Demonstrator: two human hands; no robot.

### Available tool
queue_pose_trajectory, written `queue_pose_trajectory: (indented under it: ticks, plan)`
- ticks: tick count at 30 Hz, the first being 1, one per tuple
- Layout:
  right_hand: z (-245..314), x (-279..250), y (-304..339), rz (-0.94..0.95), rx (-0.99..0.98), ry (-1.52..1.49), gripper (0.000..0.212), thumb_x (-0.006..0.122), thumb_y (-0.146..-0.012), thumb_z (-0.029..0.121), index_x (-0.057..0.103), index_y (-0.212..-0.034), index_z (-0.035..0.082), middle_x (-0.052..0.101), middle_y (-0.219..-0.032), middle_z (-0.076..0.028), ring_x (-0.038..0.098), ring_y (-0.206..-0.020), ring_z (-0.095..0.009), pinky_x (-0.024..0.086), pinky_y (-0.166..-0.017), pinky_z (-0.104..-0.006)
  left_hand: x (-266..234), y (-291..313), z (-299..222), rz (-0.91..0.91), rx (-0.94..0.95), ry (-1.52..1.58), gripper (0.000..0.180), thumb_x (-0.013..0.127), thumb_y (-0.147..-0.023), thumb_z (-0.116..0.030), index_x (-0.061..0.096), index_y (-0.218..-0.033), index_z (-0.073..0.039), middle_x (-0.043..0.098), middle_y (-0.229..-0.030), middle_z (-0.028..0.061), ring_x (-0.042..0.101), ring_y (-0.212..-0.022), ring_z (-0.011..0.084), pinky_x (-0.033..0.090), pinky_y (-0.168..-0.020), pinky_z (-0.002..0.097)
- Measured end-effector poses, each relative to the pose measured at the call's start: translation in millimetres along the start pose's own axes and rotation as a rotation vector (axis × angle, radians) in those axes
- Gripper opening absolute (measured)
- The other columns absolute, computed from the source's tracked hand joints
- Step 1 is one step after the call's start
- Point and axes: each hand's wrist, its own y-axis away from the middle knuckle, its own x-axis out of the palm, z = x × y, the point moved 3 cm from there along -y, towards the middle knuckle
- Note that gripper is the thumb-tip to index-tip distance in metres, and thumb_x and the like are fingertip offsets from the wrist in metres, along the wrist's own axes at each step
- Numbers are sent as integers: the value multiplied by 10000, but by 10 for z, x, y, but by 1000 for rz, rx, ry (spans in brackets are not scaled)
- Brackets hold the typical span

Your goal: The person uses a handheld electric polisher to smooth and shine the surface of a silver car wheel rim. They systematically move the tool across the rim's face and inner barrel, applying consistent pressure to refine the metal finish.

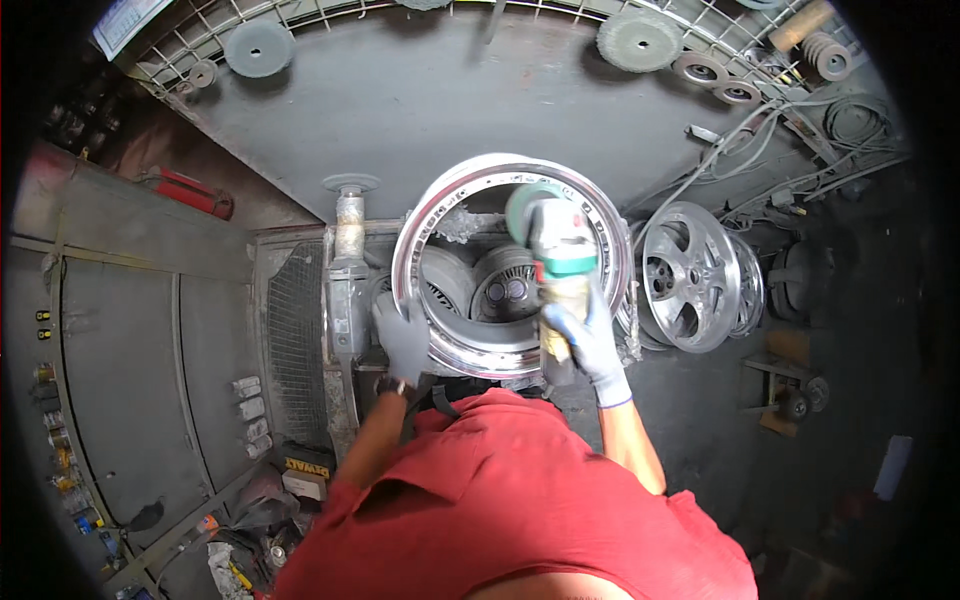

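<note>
A shiny, hollow wheel rim with a ring of holes stands in front of me. My left hand, in a grey glove, grips its left edge. My right hand, in a pale glove, is wrapped round the taped handle of an angle grinder. The grinder's green round disc is over the opening, near the far right inside of the rim. The disc looks blurred, and I cannot tell whether it touches the metal. Through the opening, dark round parts show below.
Right of the rim leans a silver spoked wheel, with another behind it. A bench grinder spindle stands to the left. Buffing discs hang on a wire rack at the far side. Cables run along the right wall.
</note>
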Motion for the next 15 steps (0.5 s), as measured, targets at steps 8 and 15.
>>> queue_pose_trajectory:
  ticks: [8,15]
  plan:
    - [-68,803,-456,349,-103,532,1027,757,-836,293,216,-1687,96,553,-1472,-321,592,-1327,-482,483,-1107,-490,-214,475,-669,793,-476,1623,524,581,-1103,-316,459,-1551,-75,554,-1500,87,519,-1401,241,390,-1211,433]
    - [-70,757,-587,277,-115,593,1008,747,-855,274,209,-1684,77,571,-1434,-334,615,-1298,-476,504,-1080,-485,209,11,-1098,932,-589,1738,615,661,-1043,-337,451,-1547,-53,605,-1443,112,601,-1332,245,448,-1170,444]
